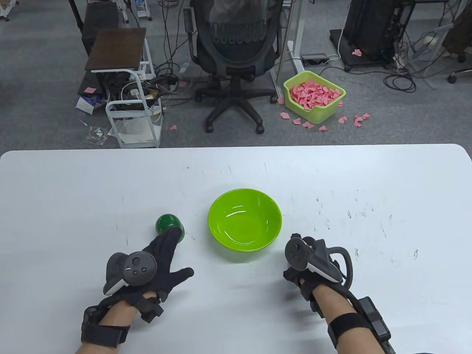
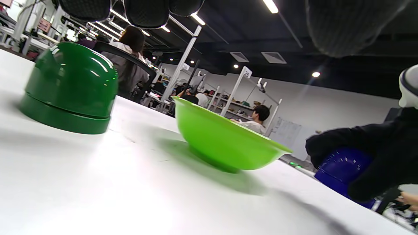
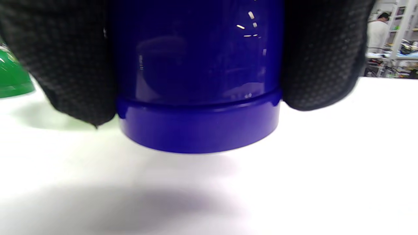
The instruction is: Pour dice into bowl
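A bright green bowl (image 1: 245, 221) stands empty at the table's middle; it also shows in the left wrist view (image 2: 222, 140). A dark green dice cup (image 1: 167, 223) stands mouth-down left of the bowl, also in the left wrist view (image 2: 70, 88). My left hand (image 1: 182, 254) lies open with fingers spread, one finger reaching the cup's near side. My right hand (image 1: 298, 273) is right of the bowl and grips a blue dice cup (image 3: 199, 81) mouth-down, at or just above the table. The cup also shows in the left wrist view (image 2: 339, 169). No dice show.
The white table (image 1: 368, 184) is scuffed, with its far edge just beyond the bowl. On the floor behind it are an office chair (image 1: 236, 55), a white cart (image 1: 132, 107) and a green bin of pink papers (image 1: 313, 96).
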Action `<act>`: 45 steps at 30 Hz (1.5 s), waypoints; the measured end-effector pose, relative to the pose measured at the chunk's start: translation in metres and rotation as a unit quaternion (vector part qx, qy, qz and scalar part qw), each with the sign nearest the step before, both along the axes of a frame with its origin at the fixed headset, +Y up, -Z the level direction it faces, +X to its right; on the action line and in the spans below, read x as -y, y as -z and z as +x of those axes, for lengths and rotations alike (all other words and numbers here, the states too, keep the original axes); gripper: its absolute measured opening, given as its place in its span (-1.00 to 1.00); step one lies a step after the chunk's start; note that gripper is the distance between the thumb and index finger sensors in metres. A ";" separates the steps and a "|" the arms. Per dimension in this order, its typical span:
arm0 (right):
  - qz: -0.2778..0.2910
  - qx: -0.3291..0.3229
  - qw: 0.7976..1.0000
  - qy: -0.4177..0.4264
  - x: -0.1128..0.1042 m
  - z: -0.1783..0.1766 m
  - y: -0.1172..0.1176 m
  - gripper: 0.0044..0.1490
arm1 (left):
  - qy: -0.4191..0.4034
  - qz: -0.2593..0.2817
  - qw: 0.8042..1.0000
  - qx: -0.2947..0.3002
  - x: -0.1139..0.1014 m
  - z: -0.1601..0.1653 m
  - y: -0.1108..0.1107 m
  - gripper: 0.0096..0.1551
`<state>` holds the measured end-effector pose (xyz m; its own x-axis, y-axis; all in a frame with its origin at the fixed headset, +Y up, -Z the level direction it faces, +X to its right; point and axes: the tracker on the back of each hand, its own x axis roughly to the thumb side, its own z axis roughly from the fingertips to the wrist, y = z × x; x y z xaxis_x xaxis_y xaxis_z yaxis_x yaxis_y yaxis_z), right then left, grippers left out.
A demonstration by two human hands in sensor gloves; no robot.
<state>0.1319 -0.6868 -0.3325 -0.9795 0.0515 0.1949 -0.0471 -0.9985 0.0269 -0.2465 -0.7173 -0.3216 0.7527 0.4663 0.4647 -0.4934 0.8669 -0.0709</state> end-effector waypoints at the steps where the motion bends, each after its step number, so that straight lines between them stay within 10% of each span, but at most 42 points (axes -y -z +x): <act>1: 0.005 -0.006 1.000 0.003 -0.006 -0.003 -0.002 0.30 | -0.007 0.000 1.000 0.005 0.000 0.000 -0.001 0.26; 16: 0.062 -0.113 0.990 0.063 -0.092 -0.088 -0.018 0.33 | -0.063 -0.002 0.996 0.071 -0.007 0.020 -0.015 0.38; 45: 0.002 -0.209 0.970 0.123 -0.071 -0.205 -0.012 0.39 | -0.145 0.034 0.988 0.032 -0.005 0.017 -0.015 0.42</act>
<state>-0.0729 -0.6162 -0.3204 -0.7730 0.2730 0.5727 -0.2708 -0.9583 0.0912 -0.2296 -0.7126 -0.3062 0.5596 0.6243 0.5451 -0.7184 0.6933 -0.0565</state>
